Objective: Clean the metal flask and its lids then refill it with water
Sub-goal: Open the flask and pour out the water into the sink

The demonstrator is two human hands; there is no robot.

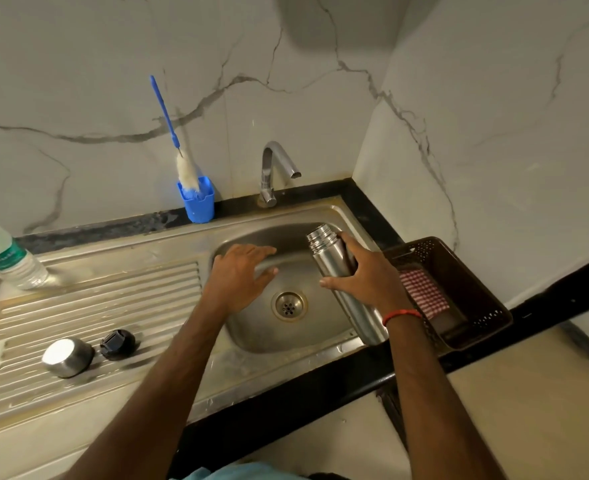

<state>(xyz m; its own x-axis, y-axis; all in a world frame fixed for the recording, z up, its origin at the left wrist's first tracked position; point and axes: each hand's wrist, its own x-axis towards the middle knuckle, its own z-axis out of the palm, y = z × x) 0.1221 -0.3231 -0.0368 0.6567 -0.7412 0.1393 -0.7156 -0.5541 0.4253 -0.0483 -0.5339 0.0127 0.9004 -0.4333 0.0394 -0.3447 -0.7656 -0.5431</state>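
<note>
The right hand [365, 275] is wrapped round the middle of the flask [328, 261], holding it tilted above the sink [306, 337] with its open mouth aimed up toward the tap [272, 168]. The left hand [241, 275] holds nothing; its fingers are spread flat over the basin's left side. No water runs from the tap.

Both lids lie well to the left on the draining board: the steel cap [67, 356] and, just beside it, the black stopper [117, 344]. A bottle brush [187, 168] stands in a blue holder [197, 202] against the wall.

This looks like the start of washing the flask body – uncapped, not yet rinsed. The free hand would probably go next to the tap or the brush, with the flask mouth brought under the spout.
</note>
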